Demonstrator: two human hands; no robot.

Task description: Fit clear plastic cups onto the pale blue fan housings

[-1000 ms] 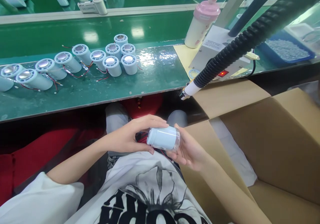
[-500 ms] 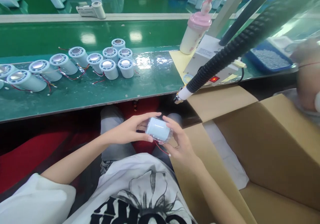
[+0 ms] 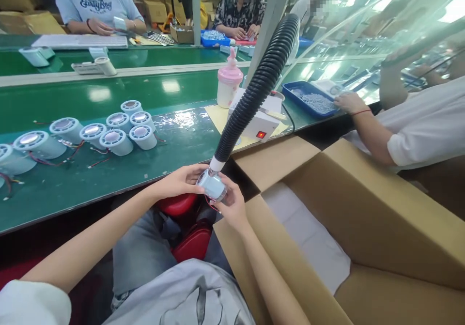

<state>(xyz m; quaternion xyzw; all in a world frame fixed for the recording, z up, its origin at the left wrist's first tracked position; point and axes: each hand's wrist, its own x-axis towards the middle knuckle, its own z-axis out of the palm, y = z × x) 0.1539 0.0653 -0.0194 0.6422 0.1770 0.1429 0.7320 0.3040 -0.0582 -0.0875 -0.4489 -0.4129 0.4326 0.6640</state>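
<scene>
Between both hands, over my lap, I hold a light blue cylinder [image 3: 212,185] with clear ends and a thin red wire. My left hand [image 3: 183,179] is closed on its left end, thumb along the near side. Its right end is gripped by the fingers of my right hand [image 3: 232,201]. A black ribbed hose [image 3: 250,92] comes down from above, its white nozzle [image 3: 217,164] at the top of the cylinder; whether they touch I cannot tell. Several similar blue cylinders [image 3: 143,136] with trailing wires stand or lean on the green bench [image 3: 174,153] to the left.
An open cardboard box [image 3: 363,208] with white lining is at my right. On the bench stand a white device [image 3: 254,126] with a lit red switch, a pink-topped bottle [image 3: 229,85] and a blue tray [image 3: 308,100] of small parts. A co-worker's arm [image 3: 370,126] reaches in from the right.
My hands have brought the cylinder up to the hose nozzle, which was apart from it before. The view has tilted up, bringing people across the bench into sight.
</scene>
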